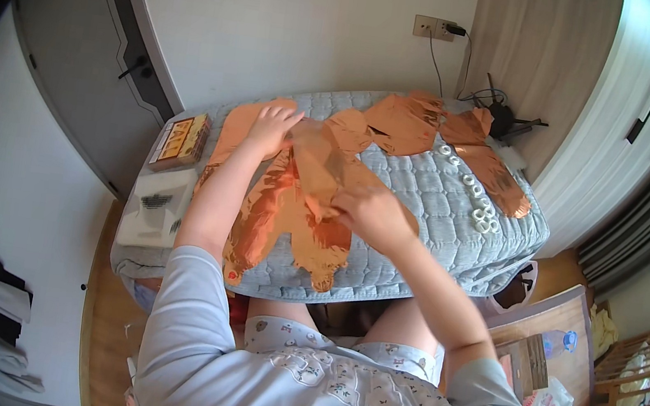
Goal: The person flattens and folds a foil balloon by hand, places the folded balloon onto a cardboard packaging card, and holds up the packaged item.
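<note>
Several flat, uninflated copper-orange foil balloons lie spread over a quilted grey-blue mattress [414, 191]. One foil balloon [316, 156] is lifted and slightly blurred between my two hands. At its upper left end, my left hand [273, 129] is closed on the edge, thumb partly hidden. Lower and to the right, my right hand [373, 216] pinches its near edge. Beneath it lies a crinkled, shiny foil balloon [261, 215] with leg-like ends toward me. Further foil balloons [402, 127] extend to the far right, one of them [498, 182] lying along the right side.
Small white rolls [472, 189] form a line on the mattress at right. A printed box [181, 141] and a clear plastic package [154, 208] lie at the left edge. A black stand-like object [503, 120] sits in the far right corner. A plastic bottle [558, 344] rests on a side table.
</note>
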